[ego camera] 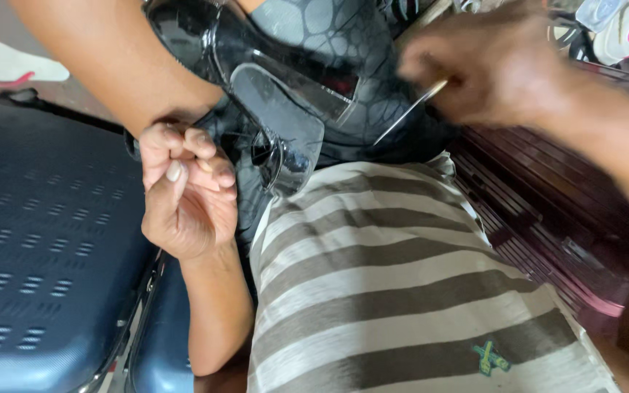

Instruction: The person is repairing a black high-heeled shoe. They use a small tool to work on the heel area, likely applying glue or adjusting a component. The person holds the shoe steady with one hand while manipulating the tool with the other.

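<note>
Your right hand (489,69) pinches a thin needle-like tool (410,110) angled down-left toward the glossy black shoe (271,94) on your lap, nearer it than your clenched, empty left hand (187,193).

A blue perforated metal bench (38,240) at left, what seems a dark slatted mat (547,211) at right

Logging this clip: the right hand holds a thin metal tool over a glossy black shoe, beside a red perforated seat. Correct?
Not quite. The seat is blue, not red, as the head view shows. The right hand does hold the thin metal tool over the glossy black shoe.
</note>
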